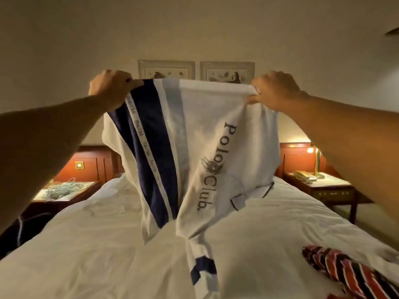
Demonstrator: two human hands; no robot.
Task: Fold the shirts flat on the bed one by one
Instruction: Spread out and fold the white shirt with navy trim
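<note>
Head view: pinched top edge of white shirt (211,137) with left hand (112,87) and right hand (274,89). Held it draping onto bed (86,244).

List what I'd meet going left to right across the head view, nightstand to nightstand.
left nightstand → left hand → white shirt → right hand → right nightstand

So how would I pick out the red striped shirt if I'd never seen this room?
Start at the big white bed filling the lower picture. Go to its near right corner, below the person's right hand. There lies a crumpled striped shirt, red, white and dark, unlike the white Polo Club shirt held up in the middle.
</note>
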